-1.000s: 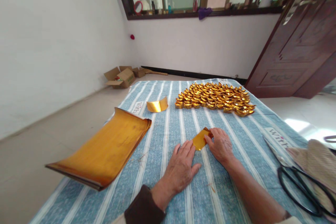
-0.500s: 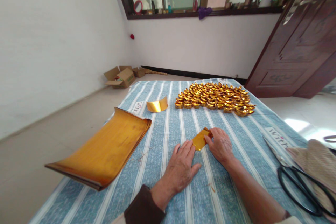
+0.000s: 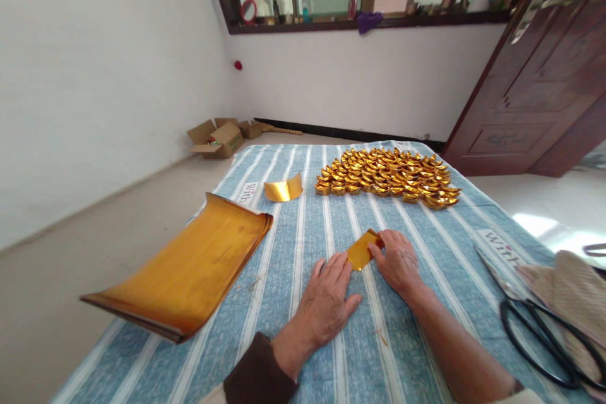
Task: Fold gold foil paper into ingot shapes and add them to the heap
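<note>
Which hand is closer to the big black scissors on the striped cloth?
Right. The right hand presses the small gold sheet, on the side toward the scissors; the left hand lies flat beyond it, farther away.

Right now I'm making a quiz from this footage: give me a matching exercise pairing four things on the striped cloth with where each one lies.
Things:
1. small gold sheet
2. stack of gold paper
3. folded gold ingots
4. black scissors

Places:
A. far end of the cloth, in a heap
B. right edge, beside a woven straw thing
C. between the fingertips of both hands
D. left edge, overhanging the cloth

Pairs: 1-C, 2-D, 3-A, 4-B
</note>
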`<act>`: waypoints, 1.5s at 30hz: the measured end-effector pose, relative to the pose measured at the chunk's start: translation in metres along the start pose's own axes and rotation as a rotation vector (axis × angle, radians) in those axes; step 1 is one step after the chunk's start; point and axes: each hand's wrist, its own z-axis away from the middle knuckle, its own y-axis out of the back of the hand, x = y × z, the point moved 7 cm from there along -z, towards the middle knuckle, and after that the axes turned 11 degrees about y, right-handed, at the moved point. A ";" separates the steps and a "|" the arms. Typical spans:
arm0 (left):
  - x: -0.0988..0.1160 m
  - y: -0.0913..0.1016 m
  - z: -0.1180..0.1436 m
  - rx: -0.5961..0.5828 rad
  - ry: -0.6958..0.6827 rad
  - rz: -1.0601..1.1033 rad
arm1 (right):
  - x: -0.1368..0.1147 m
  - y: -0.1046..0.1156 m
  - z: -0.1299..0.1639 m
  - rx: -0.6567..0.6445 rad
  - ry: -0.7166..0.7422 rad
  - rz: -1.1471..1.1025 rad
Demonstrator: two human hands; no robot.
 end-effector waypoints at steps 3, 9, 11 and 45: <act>0.000 0.000 0.000 0.006 -0.005 -0.003 | 0.000 0.000 0.000 -0.006 -0.007 0.003; 0.001 0.001 0.000 0.007 -0.012 -0.010 | 0.001 -0.001 0.000 -0.012 -0.018 0.009; 0.001 0.002 0.000 0.012 -0.015 -0.010 | 0.001 -0.001 0.000 -0.014 -0.020 0.012; -0.010 0.005 0.003 0.129 0.019 0.087 | 0.003 0.002 0.003 0.058 -0.003 0.018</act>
